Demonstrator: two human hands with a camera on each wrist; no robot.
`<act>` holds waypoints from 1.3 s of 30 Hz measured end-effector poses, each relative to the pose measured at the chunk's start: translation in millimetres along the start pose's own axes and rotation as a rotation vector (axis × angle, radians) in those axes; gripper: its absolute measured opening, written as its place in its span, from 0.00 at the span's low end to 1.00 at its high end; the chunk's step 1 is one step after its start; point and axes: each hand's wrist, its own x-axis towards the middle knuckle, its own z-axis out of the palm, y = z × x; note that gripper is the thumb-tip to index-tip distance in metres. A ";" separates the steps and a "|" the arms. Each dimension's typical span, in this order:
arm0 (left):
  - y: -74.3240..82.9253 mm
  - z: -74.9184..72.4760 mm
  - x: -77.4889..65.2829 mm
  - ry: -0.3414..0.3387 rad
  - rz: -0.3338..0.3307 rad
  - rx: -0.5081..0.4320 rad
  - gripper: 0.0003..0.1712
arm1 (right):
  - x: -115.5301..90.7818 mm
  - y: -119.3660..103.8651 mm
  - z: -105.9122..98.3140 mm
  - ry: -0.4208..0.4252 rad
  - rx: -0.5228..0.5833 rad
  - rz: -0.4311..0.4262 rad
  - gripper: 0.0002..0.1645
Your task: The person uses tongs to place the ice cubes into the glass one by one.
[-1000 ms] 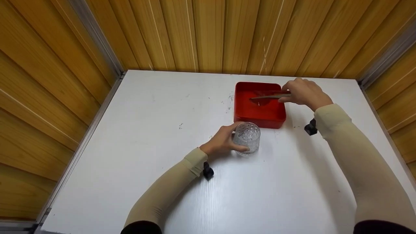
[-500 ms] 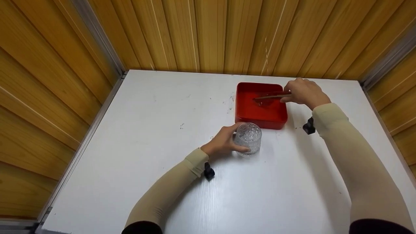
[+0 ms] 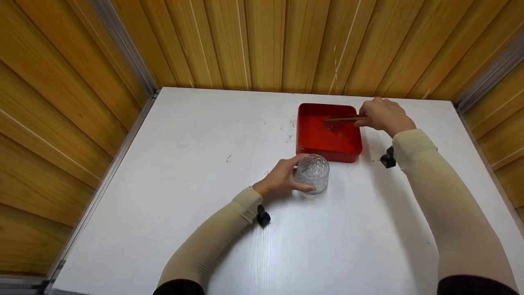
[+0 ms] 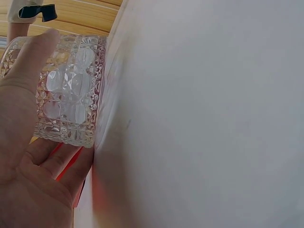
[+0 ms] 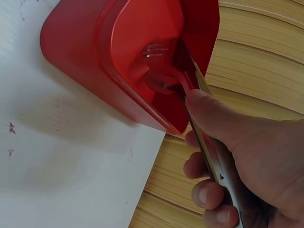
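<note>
My left hand (image 3: 281,177) holds a clear cut-glass tumbler (image 3: 314,175), thumb on the near side and fingers round the far side. In the left wrist view the patterned glass (image 4: 69,102) has its base right at the white tabletop, and pale oval shapes show in its wall. My right hand (image 3: 384,115) grips a pair of metal tongs (image 3: 343,119) over a square red box (image 3: 327,156). The right wrist view shows one slotted, fork-like end and one spoon-like end of the tongs (image 5: 209,152) down inside the box. A small clear glint (image 3: 335,129) shows under them.
The red box stands near the back right of a white table (image 3: 184,164), just behind the tumbler. Yellow wooden panels (image 3: 262,45) rise behind and at both sides. Small dark marks (image 3: 229,158) dot the tabletop.
The tongs have shifted slightly right within the box and lie flatter in the head view. My right forearm has drawn a little to the left. My left hand and the tumbler stay put.
</note>
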 end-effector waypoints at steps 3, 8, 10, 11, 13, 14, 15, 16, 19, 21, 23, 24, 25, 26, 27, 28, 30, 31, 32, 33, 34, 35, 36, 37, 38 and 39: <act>0.2 0.1 -0.1 -0.001 -0.003 -0.001 0.49 | -0.1 -1.8 0.1 0.002 -0.004 0.009 0.17; -0.3 -0.3 -0.3 0.002 0.006 0.013 0.50 | 0.5 -7.3 -1.0 -0.001 -0.039 0.010 0.16; -0.2 -0.5 -0.5 0.001 0.007 0.012 0.50 | 0.5 -9.8 -1.7 -0.005 -0.042 0.015 0.16; -0.1 -0.3 -0.5 0.001 0.005 0.009 0.50 | 0.5 -10.9 -1.9 -0.007 -0.040 0.018 0.16; 0.2 -0.4 -0.8 0.000 0.006 0.005 0.50 | 0.6 -13.7 -2.9 -0.007 -0.033 0.027 0.16; 0.2 -0.5 -0.7 0.001 0.010 0.010 0.50 | 0.9 -15.1 -3.3 -0.003 -0.037 0.025 0.16; 0.2 -0.6 -0.8 0.003 0.013 0.015 0.50 | 1.2 -16.5 -3.8 0.001 -0.042 0.024 0.15; 0.0 -0.7 -0.9 0.005 0.017 0.022 0.50 | 1.4 -18.0 -4.3 0.005 -0.048 0.020 0.15; 0.0 -1.0 -1.1 0.008 0.022 0.031 0.49 | 2.8 -21.4 -5.1 0.012 -0.059 0.017 0.14; 0.1 -1.1 -1.3 0.007 0.015 0.020 0.49 | 3.2 -23.8 -5.4 0.004 -0.052 0.025 0.14; 0.6 -1.0 -1.4 0.002 0.005 0.007 0.49 | 3.7 -24.6 -5.0 -0.008 -0.036 0.041 0.15; 0.6 -0.9 -1.5 0.001 0.002 0.006 0.49 | 3.8 -25.0 -4.5 -0.012 -0.029 0.049 0.16; 0.6 -1.2 -1.5 0.001 0.000 0.011 0.49 | 4.0 -25.5 -4.4 -0.015 -0.024 0.055 0.16; 0.8 -1.6 -1.6 0.000 -0.002 0.016 0.49 | 4.1 -25.8 -4.2 -0.018 -0.021 0.059 0.17; 0.9 -1.8 -1.6 0.000 -0.003 0.023 0.49 | 4.4 -25.6 -3.7 -0.020 -0.019 0.061 0.17; 0.9 -2.1 -1.6 0.000 -0.005 0.028 0.49 | 4.7 -25.1 -3.1 -0.020 -0.019 0.064 0.18; 0.9 -2.3 -1.6 -0.003 -0.007 0.030 0.49 | 4.8 -24.9 -2.3 -0.022 -0.015 0.065 0.18; 1.0 -2.3 -1.6 -0.004 -0.009 0.029 0.50 | 4.8 -24.5 -1.9 -0.024 -0.013 0.064 0.18; 1.0 -2.2 -1.6 -0.006 -0.010 0.025 0.50 | 4.9 -24.0 -1.5 -0.024 -0.013 0.063 0.18; 1.0 -2.1 -1.5 -0.007 -0.012 0.021 0.50 | 5.0 -23.6 -1.0 -0.024 -0.011 0.062 0.18; 0.9 -1.9 -1.5 -0.008 -0.013 0.016 0.50 | 4.8 -23.4 -0.8 -0.022 -0.009 0.062 0.18; 0.9 -1.7 -1.4 -0.008 -0.014 0.012 0.50 | 4.7 -23.2 -0.5 -0.022 -0.008 0.061 0.18; 0.9 -1.4 -1.4 -0.008 -0.015 0.007 0.50 | 4.4 -23.3 -0.4 -0.021 -0.008 0.061 0.17; 0.8 -1.2 -1.4 -0.007 -0.016 0.006 0.50 | 4.3 -23.0 -0.3 -0.022 -0.006 0.061 0.17; 0.7 -0.8 -1.3 -0.006 -0.018 0.001 0.50 | 4.1 -22.7 -0.2 -0.022 -0.006 0.064 0.17; 0.8 -0.5 -1.3 -0.005 -0.018 -0.002 0.50 | 3.9 -22.8 -0.2 -0.024 -0.003 0.067 0.18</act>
